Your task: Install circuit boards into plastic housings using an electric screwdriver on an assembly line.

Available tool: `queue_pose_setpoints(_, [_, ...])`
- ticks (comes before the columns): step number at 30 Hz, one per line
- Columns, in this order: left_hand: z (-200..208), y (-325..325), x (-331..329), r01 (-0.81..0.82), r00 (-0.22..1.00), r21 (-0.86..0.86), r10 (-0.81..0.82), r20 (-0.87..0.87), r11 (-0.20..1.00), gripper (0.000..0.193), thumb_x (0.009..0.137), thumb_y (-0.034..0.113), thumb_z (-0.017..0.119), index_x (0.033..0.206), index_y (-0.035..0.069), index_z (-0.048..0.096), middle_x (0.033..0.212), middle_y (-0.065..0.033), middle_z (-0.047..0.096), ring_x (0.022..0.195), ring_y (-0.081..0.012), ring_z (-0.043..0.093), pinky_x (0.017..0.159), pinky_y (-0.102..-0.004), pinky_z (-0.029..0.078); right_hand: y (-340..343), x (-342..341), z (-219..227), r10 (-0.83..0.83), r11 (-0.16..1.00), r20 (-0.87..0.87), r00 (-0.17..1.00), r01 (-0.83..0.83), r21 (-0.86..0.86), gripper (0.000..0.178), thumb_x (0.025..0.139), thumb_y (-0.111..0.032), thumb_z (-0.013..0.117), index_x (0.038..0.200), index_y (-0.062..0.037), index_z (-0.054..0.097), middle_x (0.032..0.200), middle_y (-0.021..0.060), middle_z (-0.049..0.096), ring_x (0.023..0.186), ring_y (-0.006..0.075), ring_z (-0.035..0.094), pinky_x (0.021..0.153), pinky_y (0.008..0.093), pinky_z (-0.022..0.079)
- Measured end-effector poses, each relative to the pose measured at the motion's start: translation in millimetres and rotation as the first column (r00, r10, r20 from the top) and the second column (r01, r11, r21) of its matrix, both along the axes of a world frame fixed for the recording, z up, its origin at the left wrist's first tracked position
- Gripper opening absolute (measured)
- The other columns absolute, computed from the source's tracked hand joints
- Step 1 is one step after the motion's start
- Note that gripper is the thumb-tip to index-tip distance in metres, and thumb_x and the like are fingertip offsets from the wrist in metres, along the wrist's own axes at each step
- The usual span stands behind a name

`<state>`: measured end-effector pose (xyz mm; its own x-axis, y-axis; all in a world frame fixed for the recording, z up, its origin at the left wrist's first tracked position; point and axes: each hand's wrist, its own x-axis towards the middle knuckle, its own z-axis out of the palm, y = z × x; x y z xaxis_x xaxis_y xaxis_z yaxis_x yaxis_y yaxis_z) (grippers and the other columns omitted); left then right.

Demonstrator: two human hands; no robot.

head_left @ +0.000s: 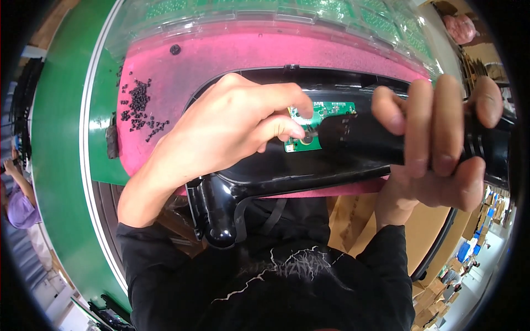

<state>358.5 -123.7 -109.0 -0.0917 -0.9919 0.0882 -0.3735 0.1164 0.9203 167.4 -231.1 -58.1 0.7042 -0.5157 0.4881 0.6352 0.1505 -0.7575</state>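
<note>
A long, glossy black plastic housing [265,175] lies in front of me, its short leg pointing toward my body at the left. A green circuit board [331,110] sits in its hollow, with a dark area over its lower right part. My left hand [237,113] reaches over the housing, thumb and forefinger bent together at the board's left edge. Whatever is between those fingertips is too small or hidden to make out. At the housing's right end, my right hand [436,143] has its fingers curled around the black plastic.
Small black screw-like parts [139,99] lie scattered on the pink mat [160,71], with a round black piece [175,49] farther back. Clear plastic trays [254,16] of green boards stand behind. Cardboard [353,212] is below the bench edge. A person in purple [23,207] is far left.
</note>
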Motion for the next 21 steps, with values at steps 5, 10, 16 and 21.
queue_pose_setpoints(5, [-7, 0, 4, -0.057, 0.973, -0.135, 0.085, 0.213, 0.989, 0.014, 0.089, 0.003, 0.064, 0.103, 0.002, 0.065, 0.079, -0.0113, 0.07, 0.068, -0.0246, 0.069, 0.059, -0.0327, 0.053, -4, 6, -8, 0.088, 0.983, -0.142, 0.986, -0.11, -0.148, 0.038, 0.089, -0.021, 0.068, 0.12, -0.0197, 0.047, 0.073, -0.0075, 0.051, 0.06, 0.0065, 0.051, 0.07, 0.0291, 0.036])
queue_pose_setpoints(10, [-4, 9, 8, -0.107, 0.952, -0.076, 0.124, 0.281, 0.991, 0.015, 0.091, 0.005, 0.061, 0.106, 0.002, 0.063, 0.09, -0.0162, 0.07, 0.083, -0.0387, 0.067, 0.073, -0.0399, 0.054, 3, 16, -10, 0.123, 0.963, -0.245, 0.962, -0.175, -0.203, 0.04, 0.089, -0.021, 0.068, 0.121, -0.0203, 0.045, 0.07, -0.0067, 0.05, 0.057, 0.0071, 0.052, 0.065, 0.0284, 0.037])
queue_pose_setpoints(16, [-8, 16, 16, -0.055, 0.97, -0.258, 0.113, 0.215, 0.965, 0.02, 0.089, 0.002, 0.062, 0.109, 0.001, 0.062, 0.095, -0.0178, 0.068, 0.088, -0.037, 0.066, 0.074, -0.0401, 0.053, 21, 25, 0, 0.095, 0.955, -0.261, 0.961, -0.162, -0.249, 0.04, 0.086, -0.017, 0.072, 0.115, -0.0191, 0.045, 0.07, -0.0055, 0.051, 0.055, 0.0081, 0.05, 0.063, 0.0293, 0.037])
queue_pose_setpoints(21, [-6, 27, 26, -0.028, 0.985, -0.221, 0.065, 0.162, 0.975, 0.029, 0.084, 0.0, 0.065, 0.113, 0.002, 0.062, 0.092, -0.0175, 0.068, 0.084, -0.038, 0.066, 0.071, -0.0412, 0.053, 54, 41, 7, -0.064, 0.986, -0.401, 0.914, -0.005, -0.169, 0.043, 0.079, -0.02, 0.081, 0.102, -0.016, 0.045, 0.066, -0.0041, 0.048, 0.054, 0.0097, 0.047, 0.061, 0.0299, 0.037])
